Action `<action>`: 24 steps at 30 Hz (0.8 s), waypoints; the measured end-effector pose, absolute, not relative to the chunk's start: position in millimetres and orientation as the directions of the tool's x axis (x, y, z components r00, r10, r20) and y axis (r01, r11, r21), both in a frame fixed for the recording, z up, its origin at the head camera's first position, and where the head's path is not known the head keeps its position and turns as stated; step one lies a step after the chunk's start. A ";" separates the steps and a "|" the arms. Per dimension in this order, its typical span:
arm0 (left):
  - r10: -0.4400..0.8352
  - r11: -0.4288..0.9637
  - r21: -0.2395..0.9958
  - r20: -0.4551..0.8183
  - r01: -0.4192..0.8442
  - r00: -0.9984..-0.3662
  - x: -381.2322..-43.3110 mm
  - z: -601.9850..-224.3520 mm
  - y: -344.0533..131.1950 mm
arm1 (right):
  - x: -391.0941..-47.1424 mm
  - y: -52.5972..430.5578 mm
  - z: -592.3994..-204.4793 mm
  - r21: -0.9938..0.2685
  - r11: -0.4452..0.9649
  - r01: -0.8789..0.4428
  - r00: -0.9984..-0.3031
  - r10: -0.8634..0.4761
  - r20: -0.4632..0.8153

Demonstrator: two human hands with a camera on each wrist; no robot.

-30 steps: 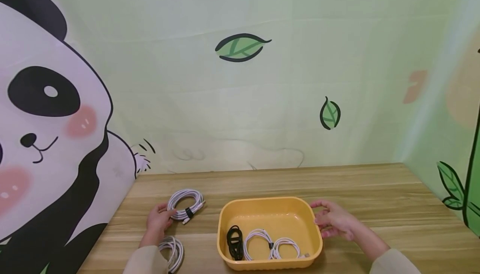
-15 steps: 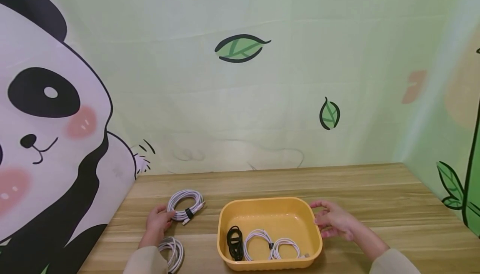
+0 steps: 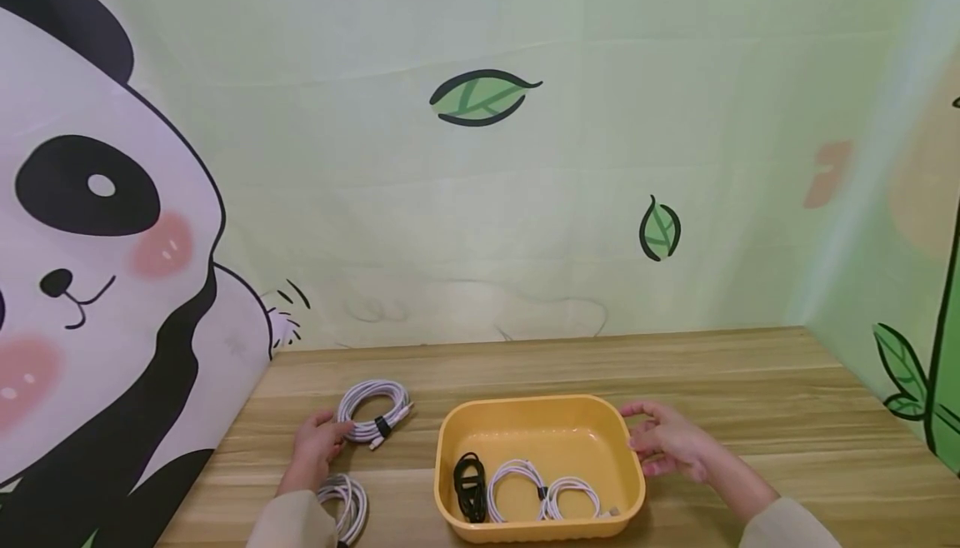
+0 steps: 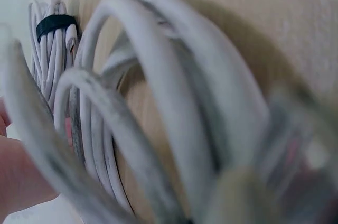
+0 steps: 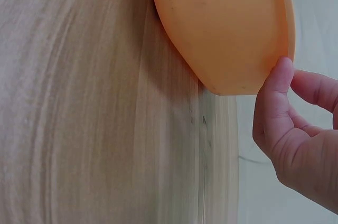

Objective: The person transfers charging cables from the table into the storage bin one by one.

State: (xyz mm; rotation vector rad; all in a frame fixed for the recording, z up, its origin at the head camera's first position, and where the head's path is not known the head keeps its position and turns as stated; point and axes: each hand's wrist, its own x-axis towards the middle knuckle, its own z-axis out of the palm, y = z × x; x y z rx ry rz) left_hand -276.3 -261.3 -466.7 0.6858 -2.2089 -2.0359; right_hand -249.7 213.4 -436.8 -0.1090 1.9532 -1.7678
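From my end, the head view shows the left hand (image 3: 313, 448) near the left edge of the wooden table (image 3: 720, 373), its fingertips touching the left side of a strapped white cable coil (image 3: 365, 431). Those fingers are bent; I cannot tell whether they pinch the coil or only rest against it, because cable covers part of them in the left wrist view. The coil lies toward the table's far left corner, its black strap facing the tub. Just below it, partly behind the sleeve (image 3: 294, 523), I see a second white coil (image 3: 357, 498).

The right hand (image 3: 667, 441) has its fingers loosely bent and somewhat spread, with fingertips at the right rim of the yellow tub (image 3: 566, 445). In the right wrist view I see one fingertip touching that rim. Inside the tub, a black cable (image 3: 469, 490) sits in the near left corner, and a looped white cable (image 3: 542, 494) lies along the near side.
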 end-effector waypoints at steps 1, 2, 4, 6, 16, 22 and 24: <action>-0.349 0.031 0.959 -0.255 -0.283 -0.902 -276.2 -465.9 -261.0 | -249.6 213.7 -436.8 -0.952 0.152 0.267 -0.871 -0.384 -0.306; -0.342 0.035 0.957 -0.259 -0.287 -0.903 -276.3 -465.3 -260.7 | -249.5 213.9 -436.8 -0.952 0.149 0.267 -0.871 -0.385 -0.305; -0.330 0.043 0.954 -0.265 -0.295 -0.906 -276.6 -464.2 -259.7 | -249.1 214.2 -436.6 -0.953 0.143 0.267 -0.870 -0.390 -0.303; -0.324 0.048 0.951 -0.273 -0.304 -0.906 -276.8 -463.8 -258.8 | -248.7 214.1 -436.2 -0.953 0.140 0.268 -0.868 -0.393 -0.302; -0.308 0.034 0.944 -0.302 -0.327 -0.902 -277.0 -467.5 -257.0 | -248.0 213.8 -436.0 -0.952 0.142 0.270 -0.866 -0.396 -0.305; -0.289 0.045 0.938 -0.316 -0.342 -0.904 -277.6 -466.8 -257.2 | -248.5 213.9 -436.8 -0.951 0.140 0.276 -0.867 -0.390 -0.309; -0.286 0.049 0.940 -0.312 -0.339 -0.906 -278.1 -466.1 -257.1 | -248.8 213.9 -436.9 -0.951 0.139 0.278 -0.868 -0.388 -0.310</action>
